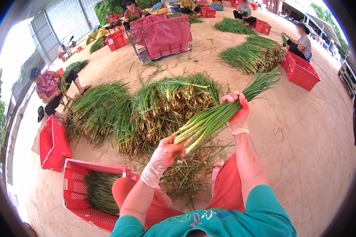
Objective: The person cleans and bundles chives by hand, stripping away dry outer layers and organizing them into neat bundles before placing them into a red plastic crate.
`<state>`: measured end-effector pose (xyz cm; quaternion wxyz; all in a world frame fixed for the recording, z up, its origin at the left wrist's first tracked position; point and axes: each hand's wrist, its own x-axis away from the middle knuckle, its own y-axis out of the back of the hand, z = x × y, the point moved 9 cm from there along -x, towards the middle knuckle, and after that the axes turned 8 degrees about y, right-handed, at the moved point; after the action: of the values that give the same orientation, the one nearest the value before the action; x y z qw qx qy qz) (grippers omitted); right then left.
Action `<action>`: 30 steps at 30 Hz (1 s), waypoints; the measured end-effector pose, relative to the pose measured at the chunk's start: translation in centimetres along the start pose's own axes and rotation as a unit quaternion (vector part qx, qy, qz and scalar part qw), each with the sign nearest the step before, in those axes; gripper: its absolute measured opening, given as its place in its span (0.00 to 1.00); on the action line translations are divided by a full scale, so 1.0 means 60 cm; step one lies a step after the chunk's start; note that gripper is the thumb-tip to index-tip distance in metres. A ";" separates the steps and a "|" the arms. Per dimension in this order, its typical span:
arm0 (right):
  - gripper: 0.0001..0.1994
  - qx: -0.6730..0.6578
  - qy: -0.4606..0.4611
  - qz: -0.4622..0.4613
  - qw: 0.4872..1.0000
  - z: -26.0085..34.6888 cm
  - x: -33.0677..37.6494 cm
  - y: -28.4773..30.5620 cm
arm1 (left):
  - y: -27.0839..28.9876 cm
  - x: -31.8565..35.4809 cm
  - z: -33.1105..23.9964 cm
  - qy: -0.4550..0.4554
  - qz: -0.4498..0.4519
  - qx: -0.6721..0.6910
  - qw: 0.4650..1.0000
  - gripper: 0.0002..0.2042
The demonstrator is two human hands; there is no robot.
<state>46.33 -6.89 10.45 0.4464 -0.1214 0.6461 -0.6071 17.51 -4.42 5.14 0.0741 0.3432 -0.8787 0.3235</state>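
Observation:
A bunch of garlic chives (213, 119) is held up in front of me, its pale stem ends toward the lower left and its green leaves spreading to the upper right. My right hand (239, 114), in a thin clear glove, wraps round the leafy part. At the pale ends, my left hand (166, 155), gloved too, is closed with its fingertips on some stems. Beyond the bunch lies a large heap of chives (168, 104) with brown, untrimmed ends. Dry trimmings (189, 173) litter the floor between my knees.
A red crate (76, 209) with chives (102, 192) stands by my left knee; another red crate (54, 144) is beyond it. A framed cart (161, 36) with a pink cover stands ahead. Several people sit around, one person (51, 89) at left, near chive heaps and crates.

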 end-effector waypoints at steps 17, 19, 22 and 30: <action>0.06 0.054 0.002 -0.087 0.995 -0.053 0.008 0.010 | 0.025 -0.026 0.018 -0.051 0.039 0.045 0.997 0.18; 0.05 0.082 -0.007 -0.107 0.991 -0.056 0.007 0.024 | 0.007 -0.010 0.011 -0.008 0.007 0.059 0.998 0.17; 0.05 0.107 -0.021 -0.139 0.984 -0.060 0.010 0.038 | 0.008 -0.005 0.007 -0.038 -0.023 -0.058 0.997 0.16; 0.07 0.151 0.008 -0.228 0.962 -0.011 0.007 0.102 | 0.088 0.016 -0.020 -0.006 -0.220 -0.209 0.953 0.04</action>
<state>47.98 -5.30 4.72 0.3041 -0.1914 0.5055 -0.7844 13.20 -1.29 3.67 0.2079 0.5067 -0.8299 0.1064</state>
